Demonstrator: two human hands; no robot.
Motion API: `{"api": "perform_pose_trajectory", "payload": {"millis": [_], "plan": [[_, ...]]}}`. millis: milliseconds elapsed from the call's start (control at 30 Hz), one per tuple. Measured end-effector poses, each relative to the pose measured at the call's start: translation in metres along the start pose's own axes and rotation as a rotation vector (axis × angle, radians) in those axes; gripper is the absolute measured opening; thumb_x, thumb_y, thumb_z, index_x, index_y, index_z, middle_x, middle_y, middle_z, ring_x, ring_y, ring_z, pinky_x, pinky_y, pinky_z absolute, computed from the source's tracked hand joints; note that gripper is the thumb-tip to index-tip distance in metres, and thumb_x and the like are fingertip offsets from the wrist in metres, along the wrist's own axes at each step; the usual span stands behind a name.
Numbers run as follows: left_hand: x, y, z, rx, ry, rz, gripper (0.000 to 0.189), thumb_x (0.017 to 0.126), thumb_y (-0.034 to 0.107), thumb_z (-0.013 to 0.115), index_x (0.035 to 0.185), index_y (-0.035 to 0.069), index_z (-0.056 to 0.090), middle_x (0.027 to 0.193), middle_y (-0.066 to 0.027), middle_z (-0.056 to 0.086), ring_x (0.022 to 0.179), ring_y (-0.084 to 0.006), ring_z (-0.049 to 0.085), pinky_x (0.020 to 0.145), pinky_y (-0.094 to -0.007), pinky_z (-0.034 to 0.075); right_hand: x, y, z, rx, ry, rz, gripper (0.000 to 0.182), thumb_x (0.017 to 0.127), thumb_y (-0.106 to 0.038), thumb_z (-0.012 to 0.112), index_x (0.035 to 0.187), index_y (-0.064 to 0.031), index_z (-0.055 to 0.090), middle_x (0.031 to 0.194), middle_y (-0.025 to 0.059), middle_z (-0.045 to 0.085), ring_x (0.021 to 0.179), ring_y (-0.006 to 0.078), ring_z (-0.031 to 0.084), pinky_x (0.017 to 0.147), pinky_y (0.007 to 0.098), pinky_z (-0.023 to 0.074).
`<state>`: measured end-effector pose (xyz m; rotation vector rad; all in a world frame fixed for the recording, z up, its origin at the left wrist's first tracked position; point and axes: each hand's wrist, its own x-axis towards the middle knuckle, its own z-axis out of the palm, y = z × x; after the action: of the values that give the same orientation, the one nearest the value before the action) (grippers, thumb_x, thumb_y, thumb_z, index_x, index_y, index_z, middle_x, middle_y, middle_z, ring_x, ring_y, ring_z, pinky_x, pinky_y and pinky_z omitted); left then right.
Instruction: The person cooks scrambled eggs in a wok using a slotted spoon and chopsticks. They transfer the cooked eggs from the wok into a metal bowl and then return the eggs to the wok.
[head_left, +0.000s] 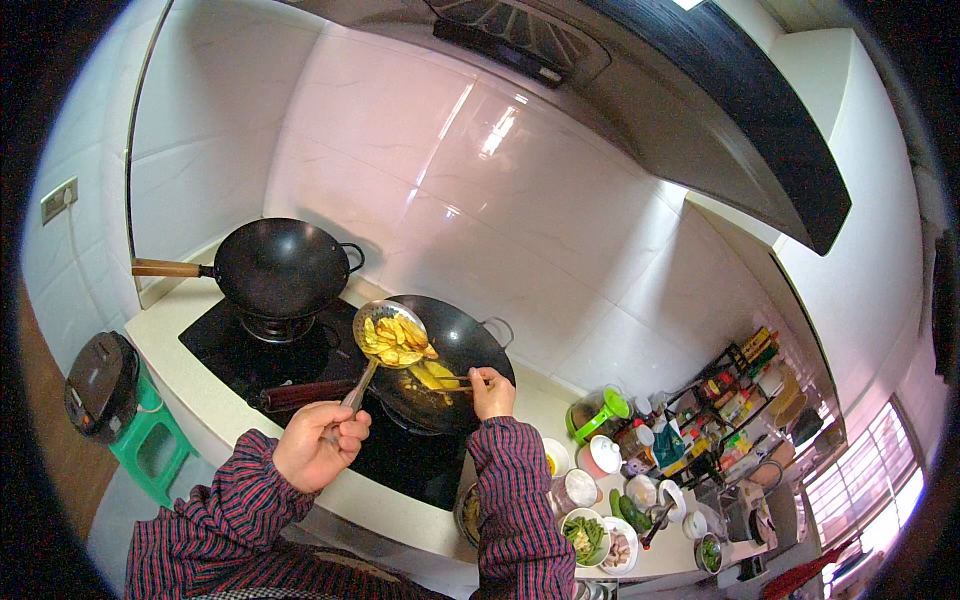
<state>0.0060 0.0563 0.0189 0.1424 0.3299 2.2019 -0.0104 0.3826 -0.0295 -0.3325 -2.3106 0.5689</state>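
My left hand (322, 442) grips the handle of a perforated metal skimmer (369, 319), which is raised over the near-left side of a black wok (480, 337). Golden-yellow fried pieces (394, 337) lie heaped in the skimmer. In my right hand (493, 392) is a pair of chopsticks (454, 384), their tips at yellow food (431, 375) in the wok. Small bits and some liquid show at the wok's bottom. The wok's dark handle (306, 394) points left, behind my left hand.
An empty black wok (281, 266) with a wooden handle sits on the left burner. Right of the cooktop (420, 469) stand a green-handled jug (604, 412), a bowl of green beans (586, 537), a plate of pale pieces (619, 546), cucumbers (634, 513) and a seasoning rack (720, 420). A rice cooker (101, 386) rests on a green stool (156, 442).
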Motion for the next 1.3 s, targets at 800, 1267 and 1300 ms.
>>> {"api": "perform_pose_trajectory", "payload": {"millis": [800, 1267, 1300], "plan": [[0.000, -0.004, -0.002, 0.035, 0.014, -0.055, 0.012, 0.083, 0.004, 0.047, 0.089, -0.006, 0.048, 0.080, -0.0078, 0.051, 0.064, -0.0097, 0.046, 0.056, -0.0210, 0.040, 0.016, 0.039, -0.050, 0.702, 0.271, 0.552, 0.024, 0.086, -0.018, 0.056, 0.077, 0.0040, 0.056, 0.065, 0.0127, 0.060, 0.049, 0.0201, 0.061, 0.040, 0.0272, 0.0491], [0.011, -0.009, -0.003, -0.014, 0.010, -0.137, 0.016, 0.083, 0.005, 0.045, 0.090, -0.009, 0.047, 0.077, -0.0064, 0.048, 0.064, -0.0092, 0.045, 0.056, -0.0196, 0.038, 0.023, -0.016, -0.067, 1.044, 0.163, 0.675, 0.024, 0.090, -0.023, 0.050, 0.095, 0.0012, 0.049, 0.085, 0.0153, 0.059, 0.065, 0.0284, 0.065, 0.051, 0.0317, 0.0551], [0.011, -0.008, -0.005, -0.039, -0.007, -0.150, 0.016, 0.084, 0.005, 0.045, 0.090, -0.009, 0.047, 0.077, -0.0064, 0.048, 0.065, -0.0091, 0.045, 0.056, -0.0195, 0.038, 0.024, -0.016, -0.065, 1.032, 0.156, 0.671, 0.025, 0.091, -0.024, 0.050, 0.095, 0.0011, 0.049, 0.085, 0.0153, 0.059, 0.065, 0.0281, 0.065, 0.051, 0.0316, 0.0551]]}}
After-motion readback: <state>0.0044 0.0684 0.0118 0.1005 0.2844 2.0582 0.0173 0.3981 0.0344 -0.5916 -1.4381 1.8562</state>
